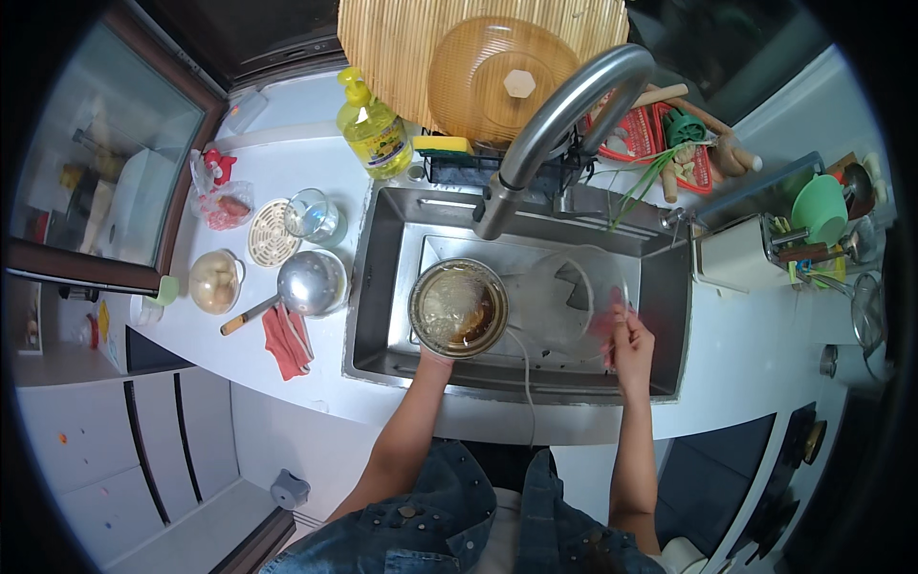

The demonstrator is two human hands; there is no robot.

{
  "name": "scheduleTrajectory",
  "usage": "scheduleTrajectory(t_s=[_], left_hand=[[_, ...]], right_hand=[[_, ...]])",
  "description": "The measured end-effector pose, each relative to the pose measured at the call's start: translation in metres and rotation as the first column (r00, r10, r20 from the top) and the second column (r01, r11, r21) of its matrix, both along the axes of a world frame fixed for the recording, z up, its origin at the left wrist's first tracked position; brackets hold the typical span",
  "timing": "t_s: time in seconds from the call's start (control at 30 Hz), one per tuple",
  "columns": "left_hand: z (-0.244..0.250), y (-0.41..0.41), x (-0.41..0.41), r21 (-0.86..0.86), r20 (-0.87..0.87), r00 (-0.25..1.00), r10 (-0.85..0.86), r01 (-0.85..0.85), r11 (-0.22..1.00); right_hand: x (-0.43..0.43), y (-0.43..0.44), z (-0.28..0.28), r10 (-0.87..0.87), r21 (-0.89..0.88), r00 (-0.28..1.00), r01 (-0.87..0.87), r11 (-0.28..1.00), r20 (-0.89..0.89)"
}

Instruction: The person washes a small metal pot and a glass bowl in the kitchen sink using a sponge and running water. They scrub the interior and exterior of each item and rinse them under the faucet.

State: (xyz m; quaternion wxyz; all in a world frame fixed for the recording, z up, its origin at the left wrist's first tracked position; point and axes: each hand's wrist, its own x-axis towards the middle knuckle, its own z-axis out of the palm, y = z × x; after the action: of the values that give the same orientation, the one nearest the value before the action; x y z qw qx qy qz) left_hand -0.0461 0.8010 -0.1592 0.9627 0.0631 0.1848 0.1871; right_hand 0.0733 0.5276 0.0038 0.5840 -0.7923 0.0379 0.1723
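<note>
My left hand is under a round vessel over the sink; most of the hand is hidden beneath it. The vessel has a shiny rim, an amber-brown inside and what looks like water in it. At the right side of the sink my right hand grips the edge of a clear round bowl, tilted and blurred. A reddish blur shows by the fingers; what it is I cannot tell. Below both lies the stainless steel sink, and the curved faucet arches over it.
Left of the sink are a metal ladle, a red cloth, a glass and a covered bowl. A yellow soap bottle and a sponge stand behind. Red baskets and a utensil holder are rightward. A pale cord crosses the front edge.
</note>
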Motion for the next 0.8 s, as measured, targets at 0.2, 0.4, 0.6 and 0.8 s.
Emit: scheduleTrajectory(t_s=[0.2,0.4,0.6,0.8], left_hand=[[0.013,-0.001,-0.006,-0.086,0.040,0.999,-0.030,0.033,0.996],[0.007,0.004,-0.010,-0.086,0.000,1.000,-0.016,0.016,0.996],[-0.005,0.003,-0.010,-0.101,-0.024,0.999,-0.022,0.019,0.995],[-0.018,-0.003,-0.015,-0.115,-0.055,0.998,-0.026,0.020,0.993]], right_hand=[[0.025,-0.060,-0.084,0.076,-0.515,0.996,-0.044,0.856,0.043],[0.027,-0.042,-0.196,0.491,-0.801,0.863,-0.377,0.465,-0.121],[0.031,-0.017,-0.231,0.539,-0.639,0.818,-0.526,0.561,-0.201],[0.092,-0.009,-0.236,0.398,-0.820,0.883,-0.410,0.399,-0.248]])
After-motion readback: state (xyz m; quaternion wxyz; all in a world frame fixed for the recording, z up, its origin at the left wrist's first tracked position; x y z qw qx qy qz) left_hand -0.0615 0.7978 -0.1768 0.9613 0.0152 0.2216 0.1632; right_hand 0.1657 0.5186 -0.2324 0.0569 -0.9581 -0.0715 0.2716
